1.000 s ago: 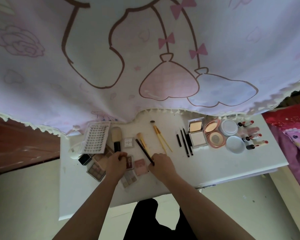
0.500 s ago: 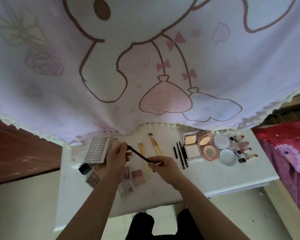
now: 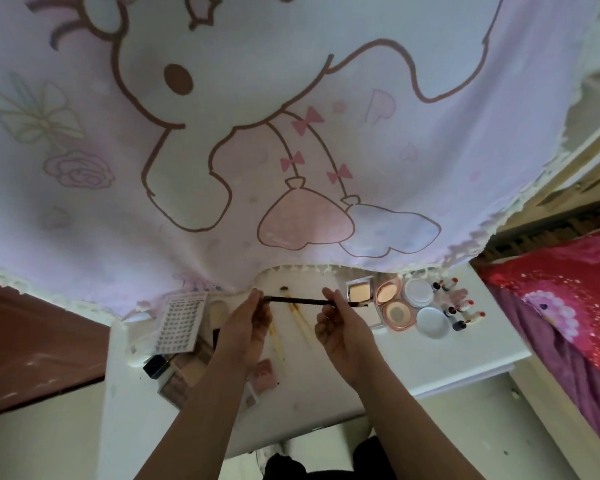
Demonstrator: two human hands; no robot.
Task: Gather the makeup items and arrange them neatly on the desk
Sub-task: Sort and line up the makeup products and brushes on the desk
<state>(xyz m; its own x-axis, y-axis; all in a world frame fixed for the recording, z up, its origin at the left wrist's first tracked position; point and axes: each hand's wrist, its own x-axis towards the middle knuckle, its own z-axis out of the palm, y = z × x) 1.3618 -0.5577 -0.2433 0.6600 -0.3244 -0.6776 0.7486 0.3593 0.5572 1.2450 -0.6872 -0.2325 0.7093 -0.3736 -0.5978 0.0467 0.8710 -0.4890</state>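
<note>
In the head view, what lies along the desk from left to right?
Lash tray, left hand, dark pencil held by both hands, right hand, pink compact, white jars, lipsticks.

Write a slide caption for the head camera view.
Left hand and right hand hold a dark makeup stick over the desk; compacts and lipsticks line its right side, palettes pile at left.
</note>
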